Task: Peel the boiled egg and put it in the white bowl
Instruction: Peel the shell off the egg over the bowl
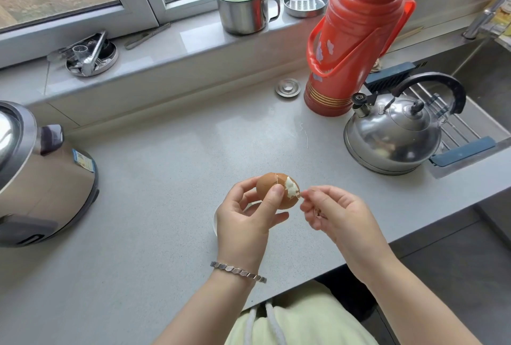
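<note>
1. Left hand (pixel 243 217) holds the boiled egg (pixel 272 190) above the grey counter (pixel 166 167); fingers curl round its left side, thumb pressed across the front of the shell.
2. Egg is brown, mostly still shelled. Shell cracked, with a small patch off at the right end showing white.
3. Right hand (pixel 331 212) is just right of the egg, thumb and forefinger pinched together at the cracked end; other fingers loosely curled. Looks like a thin bit of shell or membrane in the pinch, too small to be sure.
4. White bowl (pixel 216 220) sits on the counter directly under the left hand; only a sliver of rim shows at the hand's left edge. Contents hidden.
5. Silver bracelet (pixel 237 271) on the left wrist.
6. Steel kettle (pixel 392 134) with black handle at right, by the sink rack.
7. Red thermos (pixel 354 40) stands behind the kettle, near the window sill.
8. Steel mug (pixel 243 10) with green insert on the sill; small round metal dish (pixel 305 3) beside it.
9. Rice cooker (pixel 41 178) at far left on the counter, well apart from the hands.
10. Small metal lid (pixel 287 87) lies on the counter left of the thermos base.
</note>
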{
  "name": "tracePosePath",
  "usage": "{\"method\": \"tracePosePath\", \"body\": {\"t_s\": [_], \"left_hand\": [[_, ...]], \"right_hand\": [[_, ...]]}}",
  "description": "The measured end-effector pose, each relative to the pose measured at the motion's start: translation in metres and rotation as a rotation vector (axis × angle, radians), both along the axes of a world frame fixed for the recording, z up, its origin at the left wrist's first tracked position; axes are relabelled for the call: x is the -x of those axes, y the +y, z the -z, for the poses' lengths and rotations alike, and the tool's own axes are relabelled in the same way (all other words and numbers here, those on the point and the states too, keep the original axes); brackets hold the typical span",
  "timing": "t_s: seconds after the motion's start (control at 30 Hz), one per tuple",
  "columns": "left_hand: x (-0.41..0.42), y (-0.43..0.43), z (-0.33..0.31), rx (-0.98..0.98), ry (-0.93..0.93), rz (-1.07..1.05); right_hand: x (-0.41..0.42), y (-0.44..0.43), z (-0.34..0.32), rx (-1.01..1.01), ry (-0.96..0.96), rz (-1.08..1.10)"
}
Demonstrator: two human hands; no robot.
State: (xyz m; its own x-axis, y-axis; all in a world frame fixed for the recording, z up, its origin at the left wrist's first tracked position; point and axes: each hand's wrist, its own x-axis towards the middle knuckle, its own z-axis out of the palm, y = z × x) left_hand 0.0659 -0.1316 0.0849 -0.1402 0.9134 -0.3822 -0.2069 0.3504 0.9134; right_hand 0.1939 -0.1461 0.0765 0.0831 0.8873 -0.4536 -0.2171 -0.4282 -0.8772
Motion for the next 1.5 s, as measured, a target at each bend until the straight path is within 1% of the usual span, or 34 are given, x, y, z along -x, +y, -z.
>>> {"method": "tracePosePath", "body": {"t_s": [0.2, 0.4, 0.5, 0.67, 0.83, 0.9, 1.03, 1.13, 1.33, 1.4, 1.5], "left_hand": [[-0.002, -0.001, 0.002, -0.064, 0.109, 0.005], [-0.003, -0.006, 0.006, -0.106, 0.221, -0.016], [-0.006, -0.007, 0.005, -0.135, 0.233, -0.031], [-0.009, -0.007, 0.005, -0.161, 0.237, -0.056], [-0.008, -0.007, 0.006, -0.138, 0.200, -0.046], [-0.006, -0.006, 0.006, -0.104, 0.164, -0.025], [0.000, -0.001, 0.003, -0.011, -0.005, -0.003], [0.002, -0.001, 0.001, 0.019, -0.055, 0.029], [0.004, -0.001, 0.004, 0.080, -0.131, 0.040], [0.005, 0.000, 0.004, 0.105, -0.163, 0.057], [0.007, 0.000, 0.005, 0.108, -0.162, 0.090]], "right_hand": [[0.005, -0.001, -0.005, -0.102, -0.081, 0.017], [0.008, -0.004, -0.002, -0.102, -0.086, 0.068], [0.010, -0.004, -0.001, -0.106, -0.062, 0.110], [0.014, -0.003, 0.000, -0.130, -0.098, 0.169], [0.014, -0.001, 0.000, -0.136, -0.125, 0.172], [0.012, 0.000, 0.000, -0.120, -0.106, 0.169], [0.004, 0.003, 0.001, -0.035, 0.029, 0.196], [-0.002, 0.004, 0.003, 0.027, 0.111, 0.198], [-0.006, 0.005, 0.004, 0.059, 0.052, 0.101], [-0.007, 0.004, 0.005, 0.072, 0.050, 0.082], [-0.009, 0.004, 0.005, 0.068, 0.071, 0.057]]}}
